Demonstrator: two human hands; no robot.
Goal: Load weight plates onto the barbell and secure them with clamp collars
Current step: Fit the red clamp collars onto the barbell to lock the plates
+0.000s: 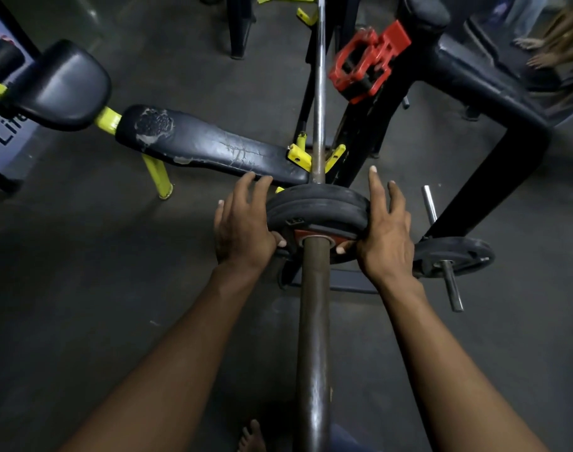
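Fingers of your left hand (242, 223) and right hand (384, 230) wrap the edges of the plates (317, 207) on the bar (313, 321). They look heavy and stiff, so hold both sides.

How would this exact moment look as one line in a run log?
left hand: on plates | right hand: on plates | weight plates: on barbell sleeve | red clamp collar: on rack, unfitted

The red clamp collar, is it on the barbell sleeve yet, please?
Off. The red clamp collar sits up on the black rack frame, beside the bar; the barbell sleeve in front of the weight plates is bare.
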